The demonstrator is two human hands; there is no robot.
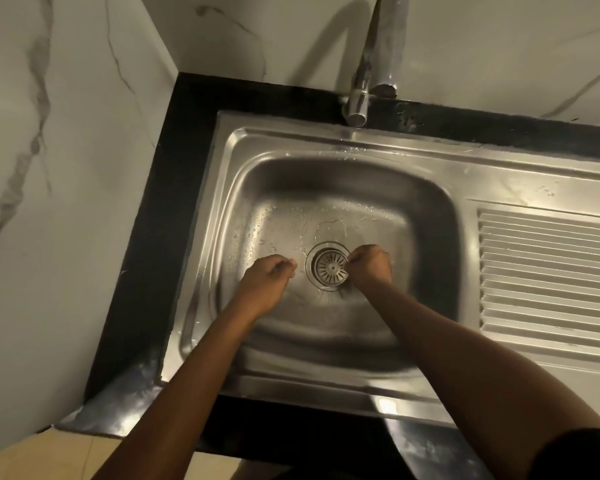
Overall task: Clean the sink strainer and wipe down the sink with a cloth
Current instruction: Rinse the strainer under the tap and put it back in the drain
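A round metal strainer (pixel 329 268) sits in the drain at the bottom of the wet steel sink (pixel 329 181). My right hand (pixel 370 266) is curled at the strainer's right edge, fingertips touching its rim. My left hand (pixel 269 277) rests on the basin floor just left of the drain, fingers bent, holding nothing. No cloth is in view.
A chrome tap (pixel 359 98) overhangs the back rim of the basin. A ribbed draining board (pixel 548 268) lies to the right. A black counter (pixel 187 140) frames the sink, with marble-look walls (pixel 66 168) at the left and behind.
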